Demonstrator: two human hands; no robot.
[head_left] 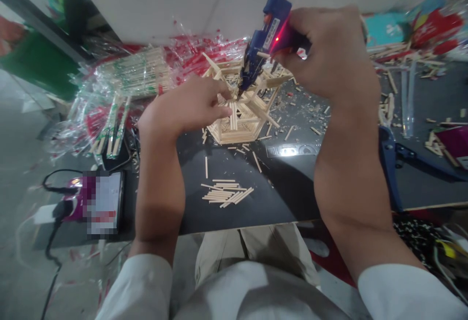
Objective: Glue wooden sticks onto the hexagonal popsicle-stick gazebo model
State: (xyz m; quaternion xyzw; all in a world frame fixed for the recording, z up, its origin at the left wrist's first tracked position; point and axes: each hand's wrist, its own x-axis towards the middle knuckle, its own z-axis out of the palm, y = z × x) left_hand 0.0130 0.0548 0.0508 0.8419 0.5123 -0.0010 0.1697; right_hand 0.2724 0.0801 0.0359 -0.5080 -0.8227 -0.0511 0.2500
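Observation:
My right hand (329,51) is wrapped round a blue glue gun (268,37) with a small red light lit on its side. The gun tilts downward, its nozzle against or just over the top of a wooden stick structure (239,132). This many-sided frame is built from thin pale sticks, some jutting out at the upper edge. At its near left side, my left hand (193,103) grips the structure's sticks between thumb and fingers; the exact contact is partly hidden. A loose pile of short wooden sticks (224,194) lies on the dark table in front of it.
Bundled sticks in clear plastic (135,73) lie at the back left. A phone (109,203) and a purple plug adapter (73,203) sit at the left edge. A metal ruler (292,150), stick scraps and a blue-handled tool (389,169) are to the right.

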